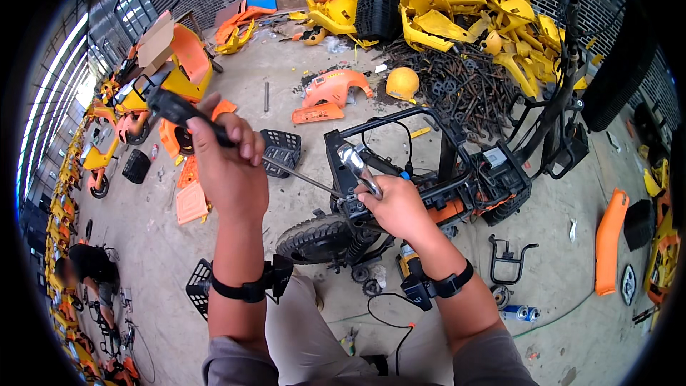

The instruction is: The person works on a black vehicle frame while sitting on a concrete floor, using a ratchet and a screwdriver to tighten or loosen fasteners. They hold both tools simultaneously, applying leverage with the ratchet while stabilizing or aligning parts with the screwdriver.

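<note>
My left hand (225,143) is raised and closed round the black handle of a long screwdriver (304,177). The thin metal shaft slants down to the right, its tip at the rear of a stripped black scooter frame (411,111). Over that same part of the frame, my right hand (400,207) is closed on a shiny curved chrome tool (356,162) whose exact kind I cannot tell. Below the frame, a knobbly black tyre (318,239) shows. A yellow and black power tool (410,263) is partly hidden by my right forearm.
Yellow plastic panels (436,25) are heaped at the back right beside dark metal parts (464,89). A black basket (281,149) and an orange fender (336,87) lie on the floor. At right are blue cans (520,312); at left, another person (93,268) bends among yellow scooters.
</note>
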`<state>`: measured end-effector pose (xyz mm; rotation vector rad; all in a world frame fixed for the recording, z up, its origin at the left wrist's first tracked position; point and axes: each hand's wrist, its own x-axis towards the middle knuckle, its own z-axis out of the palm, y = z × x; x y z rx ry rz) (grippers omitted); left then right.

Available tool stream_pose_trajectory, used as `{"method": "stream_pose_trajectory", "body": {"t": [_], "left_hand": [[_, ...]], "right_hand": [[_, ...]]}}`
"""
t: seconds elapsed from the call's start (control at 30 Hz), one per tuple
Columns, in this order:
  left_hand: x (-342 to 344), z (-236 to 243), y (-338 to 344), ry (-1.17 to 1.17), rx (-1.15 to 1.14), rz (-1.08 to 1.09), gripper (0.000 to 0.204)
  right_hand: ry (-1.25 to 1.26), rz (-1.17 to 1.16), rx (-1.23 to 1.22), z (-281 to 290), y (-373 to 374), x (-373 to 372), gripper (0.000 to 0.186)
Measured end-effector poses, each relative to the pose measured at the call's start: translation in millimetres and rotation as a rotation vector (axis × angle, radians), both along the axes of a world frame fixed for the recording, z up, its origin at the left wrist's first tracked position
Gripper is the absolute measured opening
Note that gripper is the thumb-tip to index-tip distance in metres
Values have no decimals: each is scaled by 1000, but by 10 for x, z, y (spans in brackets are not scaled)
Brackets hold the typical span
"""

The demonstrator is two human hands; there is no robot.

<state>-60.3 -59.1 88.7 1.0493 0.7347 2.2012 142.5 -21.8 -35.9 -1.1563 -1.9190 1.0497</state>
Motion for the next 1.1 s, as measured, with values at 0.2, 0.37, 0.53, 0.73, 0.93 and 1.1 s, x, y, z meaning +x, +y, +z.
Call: {"method": "stream_pose_trajectory", "body": {"t": [0.2, 0.37, 0.53, 0.73, 0.93, 1.1], "left_hand": [[82, -110, 107, 112, 0, -87, 49], [106, -76, 127, 95, 2, -55, 45], [86, -48, 151, 81, 1, -54, 42], [119, -76, 181, 81, 38, -126, 42], [145, -98, 180, 94, 10, -129, 49], [67, -61, 315, 81, -31, -225, 49]], "right_hand": [[4, -12, 8, 14, 4, 1, 18], [-4, 5, 23, 48, -1, 1, 14], [0, 5, 1, 68, -12, -7, 13], [7, -12, 4, 67, -16, -13, 13], [-1, 0, 5, 79, -9, -9, 13], [-4, 5, 8, 98, -14, -3, 13]]}}
